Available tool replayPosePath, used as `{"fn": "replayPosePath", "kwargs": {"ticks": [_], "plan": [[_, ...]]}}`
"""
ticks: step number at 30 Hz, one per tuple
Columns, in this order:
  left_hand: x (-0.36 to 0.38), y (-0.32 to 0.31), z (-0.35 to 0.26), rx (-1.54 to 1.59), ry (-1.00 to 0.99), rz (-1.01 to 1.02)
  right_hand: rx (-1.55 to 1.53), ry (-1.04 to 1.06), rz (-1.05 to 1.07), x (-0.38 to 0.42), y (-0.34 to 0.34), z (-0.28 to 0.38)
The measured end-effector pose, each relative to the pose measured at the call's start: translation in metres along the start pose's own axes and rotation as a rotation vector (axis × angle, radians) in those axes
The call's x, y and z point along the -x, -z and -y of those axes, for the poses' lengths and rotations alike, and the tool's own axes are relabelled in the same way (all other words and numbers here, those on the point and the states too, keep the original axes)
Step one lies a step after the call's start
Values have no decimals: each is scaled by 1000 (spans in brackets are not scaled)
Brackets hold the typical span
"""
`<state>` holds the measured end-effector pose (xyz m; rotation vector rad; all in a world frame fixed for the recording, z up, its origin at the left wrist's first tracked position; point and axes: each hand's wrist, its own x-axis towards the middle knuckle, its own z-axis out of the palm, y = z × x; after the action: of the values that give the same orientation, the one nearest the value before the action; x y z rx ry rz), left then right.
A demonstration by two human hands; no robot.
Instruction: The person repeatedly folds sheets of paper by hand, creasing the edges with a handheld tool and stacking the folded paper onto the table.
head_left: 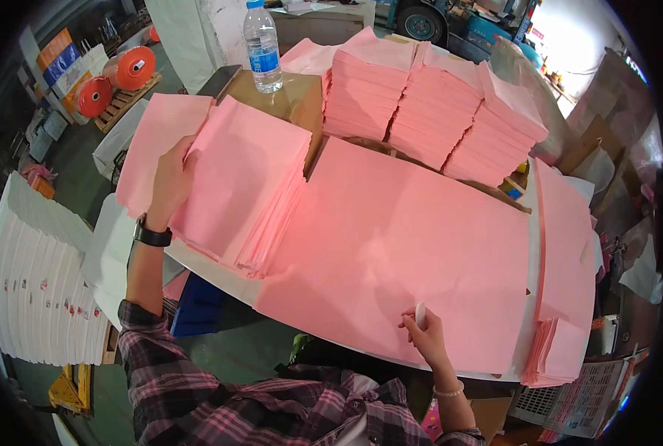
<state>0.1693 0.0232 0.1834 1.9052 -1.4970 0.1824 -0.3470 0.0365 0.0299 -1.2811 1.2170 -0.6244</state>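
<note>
My left hand (171, 178), with a dark watch on the wrist, is at the left end of the table. Its fingers close on the edge of a folded pink sheet (242, 160), on top of a fanned pile of folded pink sheets. Another pink sheet (156, 134) lies under and left of that hand. My right hand (426, 338) is closed around a small white flat tool (420, 315), whose exact kind I cannot make out. It hovers over or touches a large flat pink sheet (413, 238) that spreads across the table.
Tall stacks of pink paper (435, 104) stand behind the sheet. A water bottle (263, 52) stands on a brown box (298, 100) at the back left. More folded pink sheets (543, 349) lie at the right edge. White stacks (41, 282) stand on the floor at left.
</note>
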Motion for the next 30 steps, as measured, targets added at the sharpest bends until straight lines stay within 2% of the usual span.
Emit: {"fn": "replayPosePath", "kwargs": {"ticks": [2, 5, 6, 9, 10, 12, 13, 16, 19, 23, 24, 27, 30], "plan": [[1, -3, -5, -30, 9, -14, 18, -11, 33, 0, -2, 0], [4, -4, -24, -223, 160, 52, 30, -22, 52, -1, -4, 0], [5, -7, -29, -223, 156, 55, 35, -29, 56, -1, -5, -1], [11, -15, -42, -653, -16, -77, 41, 2, 64, -7, -13, -3], [15, -19, -48, -652, -26, -73, 47, 41, 70, -10, -18, -3], [27, -28, -66, -550, -208, -101, 40, 78, 65, -15, -29, 3], [36, -35, -80, -548, -223, -94, 50, 79, 104, -17, -35, 7], [58, -59, -111, -422, -288, 30, 65, 71, 163, -17, -47, 16], [68, -91, -116, -579, -227, 106, 70, 82, 212, -14, -52, 13], [65, -99, -129, -694, -191, 231, 14, 97, 183, -5, -49, 5], [65, -101, -128, -689, -211, 240, 3, 89, 166, -1, -46, 2], [65, -106, -119, -945, -245, 262, -55, -7, 167, 4, -41, -5], [66, -110, -116, -971, -247, 257, -80, -20, 166, 7, -38, -12]]}}
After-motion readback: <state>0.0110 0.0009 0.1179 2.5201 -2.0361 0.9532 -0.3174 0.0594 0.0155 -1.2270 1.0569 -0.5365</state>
